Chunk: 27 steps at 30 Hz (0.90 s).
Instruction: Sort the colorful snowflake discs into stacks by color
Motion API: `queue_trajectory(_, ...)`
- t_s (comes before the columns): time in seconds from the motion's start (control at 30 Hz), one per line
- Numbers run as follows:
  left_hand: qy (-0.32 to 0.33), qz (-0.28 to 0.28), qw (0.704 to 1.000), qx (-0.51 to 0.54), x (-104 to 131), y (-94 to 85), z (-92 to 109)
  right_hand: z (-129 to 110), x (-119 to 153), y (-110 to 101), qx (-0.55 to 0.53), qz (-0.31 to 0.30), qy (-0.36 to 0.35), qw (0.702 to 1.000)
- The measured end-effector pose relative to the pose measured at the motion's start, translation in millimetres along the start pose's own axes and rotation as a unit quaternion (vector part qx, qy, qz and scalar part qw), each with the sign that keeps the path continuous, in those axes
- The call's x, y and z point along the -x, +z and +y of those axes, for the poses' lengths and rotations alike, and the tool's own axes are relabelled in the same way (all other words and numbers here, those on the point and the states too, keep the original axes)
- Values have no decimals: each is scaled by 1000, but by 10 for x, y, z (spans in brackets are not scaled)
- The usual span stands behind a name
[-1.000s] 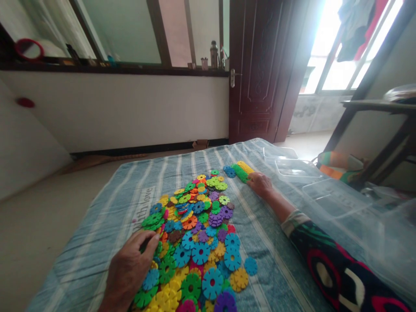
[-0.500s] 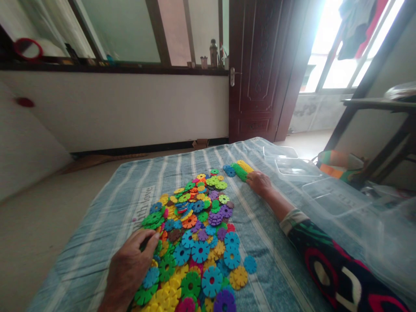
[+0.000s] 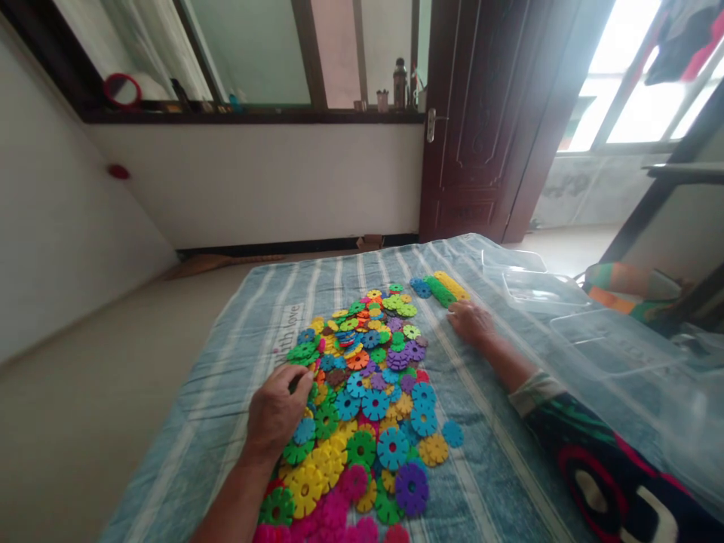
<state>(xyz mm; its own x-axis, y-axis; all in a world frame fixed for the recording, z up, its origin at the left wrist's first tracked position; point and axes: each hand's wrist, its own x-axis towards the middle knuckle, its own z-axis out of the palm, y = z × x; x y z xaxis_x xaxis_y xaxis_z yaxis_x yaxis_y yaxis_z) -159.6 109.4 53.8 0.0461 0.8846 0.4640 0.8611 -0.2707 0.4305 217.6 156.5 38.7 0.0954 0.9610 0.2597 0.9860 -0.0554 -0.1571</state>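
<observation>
A pile of notched plastic snowflake discs [image 3: 375,404] in many colours spreads over the middle of the cloth. At its left edge my left hand [image 3: 278,411] rests with thumb and fingers pinched together; whatever lies between them is hidden. Farther off, a row of yellow discs [image 3: 451,284] lies beside a row of green discs [image 3: 439,291], with a few blue discs [image 3: 420,287] to their left. My right hand [image 3: 473,323] is at the near end of these rows, fingers curled and close together. Its fingertips are partly hidden, so anything held there cannot be made out.
A striped blue cloth [image 3: 209,411] covers the surface. Clear plastic boxes [image 3: 543,290] and a larger clear tub [image 3: 605,339] stand along the right side. Beyond the far edge are a dark red door [image 3: 480,113] and a wall with a window ledge [image 3: 254,118].
The view has swung left, so everything sits farther right in the picture. My right hand has drawn slightly nearer, off the rows' near end. My left hand stays at the pile's left edge.
</observation>
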Motion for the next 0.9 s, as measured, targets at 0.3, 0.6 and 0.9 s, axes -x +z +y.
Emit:
queue_trajectory(0.3, 17, 0, 1000, -9, 37, -20, 39, -612, 454, -17, -60, 49, -170, 982)
queue_trajectory(0.6, 9, -8, 1000, -6, 71, 5, 62, -1037, 801, -40, -138, 95, -292, 942)
queue_trajectory(0.9, 19, 7, 1000, 14, 78, 6, 90, -1059, 827, -55, -178, 112, -300, 931)
